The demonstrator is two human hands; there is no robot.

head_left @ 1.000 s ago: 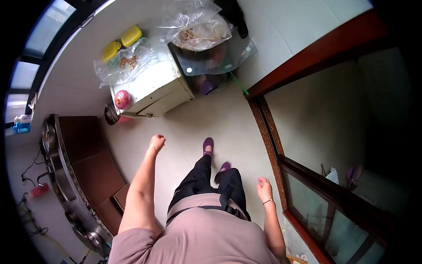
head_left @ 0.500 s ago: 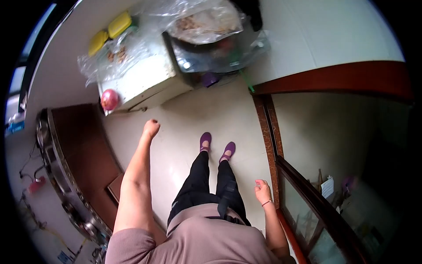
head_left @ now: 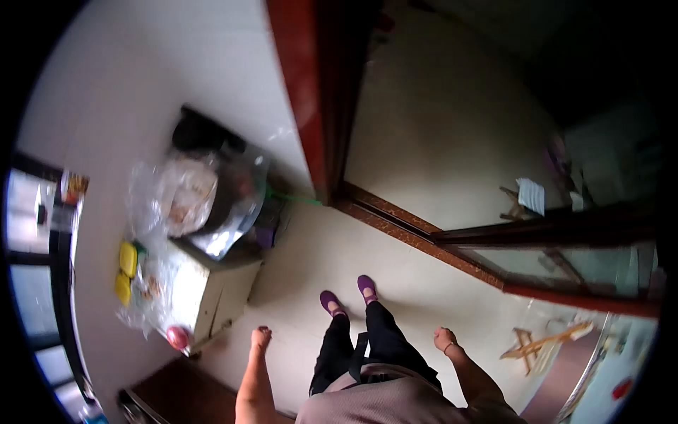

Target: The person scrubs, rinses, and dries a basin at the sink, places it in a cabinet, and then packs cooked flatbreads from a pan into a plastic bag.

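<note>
Head view: packet, print too blurred to read; pink round item on corner of white cabinet; our left hand clenched, clear of cabinet edge; open floor around our 2 shoes, to door track; right hand clenched, near wooden stool.

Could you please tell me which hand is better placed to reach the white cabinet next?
Probably the left hand: it is nearer the white cabinet, while the right hand is on the other side of the body.
</note>
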